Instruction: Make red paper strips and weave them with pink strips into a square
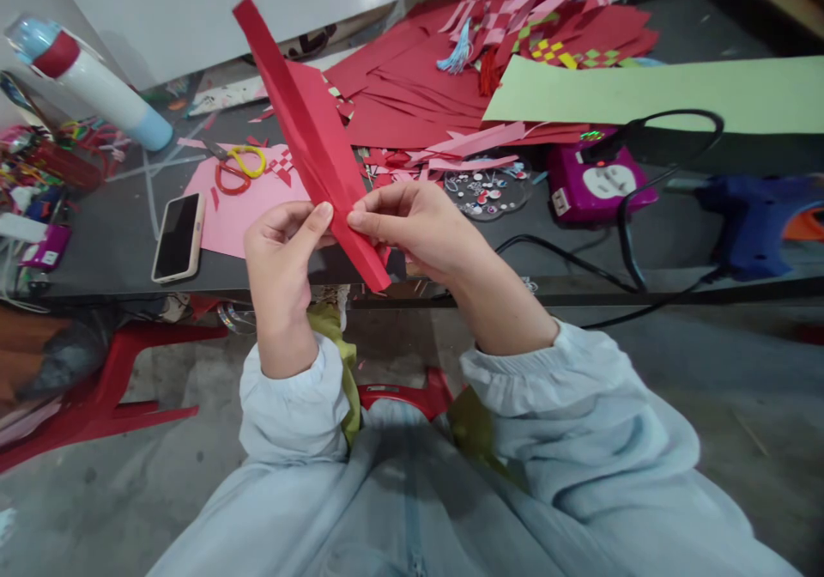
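Observation:
A long folded strip of red paper slants from the upper left down to a point near the table's front edge. My left hand pinches its lower part from the left, thumb on the paper. My right hand pinches the same part from the right, fingertips pressed on the fold. Both hands are held above the front edge of the dark table. Light blue sleeves cover my arms.
On the table lie a phone, a pink sheet with red-and-yellow scissors, red paper scraps, a pale green sheet, a purple power box with black cable, a blue glue gun and a white-blue bottle. A red stool stands at the left.

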{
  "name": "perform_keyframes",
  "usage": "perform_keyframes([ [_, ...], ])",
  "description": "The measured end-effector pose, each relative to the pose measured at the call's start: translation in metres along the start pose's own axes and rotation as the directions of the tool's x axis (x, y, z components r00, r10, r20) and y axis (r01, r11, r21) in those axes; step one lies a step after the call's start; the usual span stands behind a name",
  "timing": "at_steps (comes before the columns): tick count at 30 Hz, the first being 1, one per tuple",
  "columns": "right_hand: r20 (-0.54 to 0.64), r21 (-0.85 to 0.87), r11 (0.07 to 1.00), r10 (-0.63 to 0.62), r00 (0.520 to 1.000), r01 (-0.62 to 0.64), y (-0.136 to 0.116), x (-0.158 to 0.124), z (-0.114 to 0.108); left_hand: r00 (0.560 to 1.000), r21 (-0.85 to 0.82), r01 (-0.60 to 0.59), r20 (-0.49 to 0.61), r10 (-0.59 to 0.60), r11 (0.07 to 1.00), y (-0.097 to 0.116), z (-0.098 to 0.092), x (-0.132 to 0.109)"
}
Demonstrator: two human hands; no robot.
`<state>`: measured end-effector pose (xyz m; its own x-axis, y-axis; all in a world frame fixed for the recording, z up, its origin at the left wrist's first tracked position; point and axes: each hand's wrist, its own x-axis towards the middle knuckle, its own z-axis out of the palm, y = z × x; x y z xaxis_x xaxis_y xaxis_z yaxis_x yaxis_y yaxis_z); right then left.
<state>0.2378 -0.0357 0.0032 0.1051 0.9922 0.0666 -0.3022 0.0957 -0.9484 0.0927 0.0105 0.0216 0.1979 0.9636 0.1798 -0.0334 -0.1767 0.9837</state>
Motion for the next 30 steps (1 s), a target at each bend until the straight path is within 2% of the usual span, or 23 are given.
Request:
perform_keyframes([
  [3, -0.009, 0.003, 1.0, 0.005, 1.0, -0.005, -0.001, 0.0, -0.002, 1.0, 0.019, 0.001, -0.002, -0.001, 1.0, -0.001, -0.001, 0.0],
  [9, -0.039, -0.004, 0.998, -0.056, 0.998, 0.056, 0.002, 0.002, -0.002, 0.994, 0.005, 0.069, 0.087, -0.07, 0.998, 0.0, -0.002, 0.001],
  [15, -0.088, 0.008, 0.993, -0.115, 0.989, 0.116, 0.008, 0.004, 0.003, 0.998, -0.039, 0.028, 0.057, -0.026, 0.999, -0.001, 0.0, 0.001],
  [24, -0.116, 0.058, 0.993, -0.092, 0.989, 0.099, 0.011, 0.004, 0.006, 0.999, -0.06, 0.038, 0.024, -0.036, 0.998, -0.002, 0.001, 0.001],
  [30, -0.043, 0.031, 0.999, -0.033, 0.999, 0.034, 0.005, 0.003, 0.001, 0.999, -0.034, 0.046, 0.013, -0.046, 0.998, 0.0, 0.0, 0.0],
])
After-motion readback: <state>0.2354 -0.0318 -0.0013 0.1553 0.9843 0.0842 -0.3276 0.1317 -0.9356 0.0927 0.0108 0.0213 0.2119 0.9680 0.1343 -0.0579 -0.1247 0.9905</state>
